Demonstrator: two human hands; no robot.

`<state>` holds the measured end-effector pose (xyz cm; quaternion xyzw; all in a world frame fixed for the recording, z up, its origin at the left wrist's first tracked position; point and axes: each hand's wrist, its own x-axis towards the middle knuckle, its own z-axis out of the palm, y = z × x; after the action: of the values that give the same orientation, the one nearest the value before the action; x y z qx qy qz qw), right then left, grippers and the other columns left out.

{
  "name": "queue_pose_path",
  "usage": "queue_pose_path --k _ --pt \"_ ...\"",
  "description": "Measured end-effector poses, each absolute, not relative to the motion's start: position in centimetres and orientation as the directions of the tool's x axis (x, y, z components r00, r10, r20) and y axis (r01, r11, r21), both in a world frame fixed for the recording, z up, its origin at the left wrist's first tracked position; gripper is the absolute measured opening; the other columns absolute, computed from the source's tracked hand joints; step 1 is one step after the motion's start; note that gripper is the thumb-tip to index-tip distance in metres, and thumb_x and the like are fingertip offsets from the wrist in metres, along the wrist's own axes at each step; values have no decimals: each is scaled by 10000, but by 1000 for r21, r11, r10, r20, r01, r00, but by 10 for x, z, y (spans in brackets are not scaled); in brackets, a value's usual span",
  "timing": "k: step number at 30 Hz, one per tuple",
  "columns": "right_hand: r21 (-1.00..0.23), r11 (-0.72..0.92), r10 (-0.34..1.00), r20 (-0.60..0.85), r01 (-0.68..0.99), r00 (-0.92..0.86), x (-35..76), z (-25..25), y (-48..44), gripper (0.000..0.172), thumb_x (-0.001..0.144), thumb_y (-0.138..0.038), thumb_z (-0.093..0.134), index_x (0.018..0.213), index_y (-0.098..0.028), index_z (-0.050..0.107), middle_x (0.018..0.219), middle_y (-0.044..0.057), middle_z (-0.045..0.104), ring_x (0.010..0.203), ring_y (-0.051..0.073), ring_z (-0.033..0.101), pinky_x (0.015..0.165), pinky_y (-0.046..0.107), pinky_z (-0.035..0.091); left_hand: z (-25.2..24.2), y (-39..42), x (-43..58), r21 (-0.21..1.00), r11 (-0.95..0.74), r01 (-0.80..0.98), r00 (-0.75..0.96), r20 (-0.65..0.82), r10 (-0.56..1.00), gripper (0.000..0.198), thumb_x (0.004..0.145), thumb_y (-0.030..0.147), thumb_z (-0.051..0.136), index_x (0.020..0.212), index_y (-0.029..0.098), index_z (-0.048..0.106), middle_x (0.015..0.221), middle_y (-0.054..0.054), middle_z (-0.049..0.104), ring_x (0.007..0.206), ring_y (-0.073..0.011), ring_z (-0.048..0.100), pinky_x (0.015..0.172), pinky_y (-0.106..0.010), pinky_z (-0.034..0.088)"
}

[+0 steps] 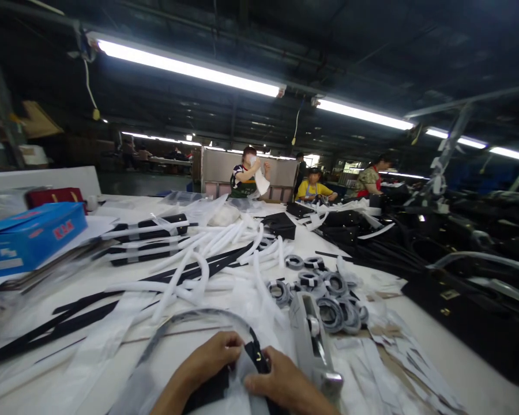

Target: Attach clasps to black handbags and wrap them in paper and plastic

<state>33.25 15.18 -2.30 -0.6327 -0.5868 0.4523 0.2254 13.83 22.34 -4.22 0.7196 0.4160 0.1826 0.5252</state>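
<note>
My left hand (211, 362) is closed, its fingertips pinched on a piece of clear plastic wrap (243, 369) beside the handle's end. My right hand (281, 377) grips the black bag handle (256, 353) near a tab with gold-coloured metal on it. From there the handle arches away and round to the left, covered in clear film. Below my hands is a black panel (210, 395), mostly hidden by my wrists. A grey tape dispenser (311, 334) stands just right of my right hand.
Coiled grey rolls (331, 311) lie behind the dispenser. White foam tubes (207, 245) and black straps (82, 317) spread across the table. A blue box (34, 236) sits at left, black bag pieces (467, 317) at right. A co-worker (248, 176) holds white material across the table.
</note>
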Motion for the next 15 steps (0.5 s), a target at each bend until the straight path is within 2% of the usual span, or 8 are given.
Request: queue_pose_path --k 3,6,9,11,13,15 --pt "-822 -223 957 -287 524 -43 329 -27 153 473 559 -314 774 979 -139 644 888 34 687 847 229 626 660 257 432 -53 228 145 851 -120 511 463 -156 872 59 744 219 495 709 174 507 637 21 512 625 -138 486 592 -254 351" --pt "-826 -171 973 -229 537 -43 326 -35 154 472 541 -292 776 967 -152 630 863 17 671 821 209 606 657 249 419 -58 227 153 797 -127 591 376 -133 917 99 724 161 487 639 192 448 619 17 490 636 -149 486 591 -267 320" --pt "-814 -130 980 -193 566 -52 329 -48 154 451 567 -311 763 968 -155 627 860 17 663 815 205 597 662 251 415 -57 220 159 748 -152 646 302 -67 951 75 685 115 516 686 187 492 720 -10 566 739 -169 523 666 -273 344" --pt "-804 -118 978 -195 583 -70 335 -53 154 459 585 -341 761 986 -157 636 879 23 671 831 213 603 670 257 421 -55 213 161 692 -181 699 268 -19 963 136 671 96 527 773 186 536 818 -22 615 809 -175 544 724 -271 358" --pt "-773 -100 964 -232 626 -132 343 -47 156 447 598 -385 766 979 -175 663 892 22 686 848 226 617 683 265 431 -51 208 162 620 -208 757 275 -13 961 139 723 124 519 825 198 575 883 -26 654 856 -181 572 755 -273 372" --pt "-715 -58 951 -253 696 -181 352 -25 164 415 610 -425 769 953 -202 699 901 27 701 865 242 633 697 277 446 -46 205 162 570 -206 795 289 -59 955 159 849 221 457 836 213 615 916 -42 686 893 -199 606 776 -288 395"
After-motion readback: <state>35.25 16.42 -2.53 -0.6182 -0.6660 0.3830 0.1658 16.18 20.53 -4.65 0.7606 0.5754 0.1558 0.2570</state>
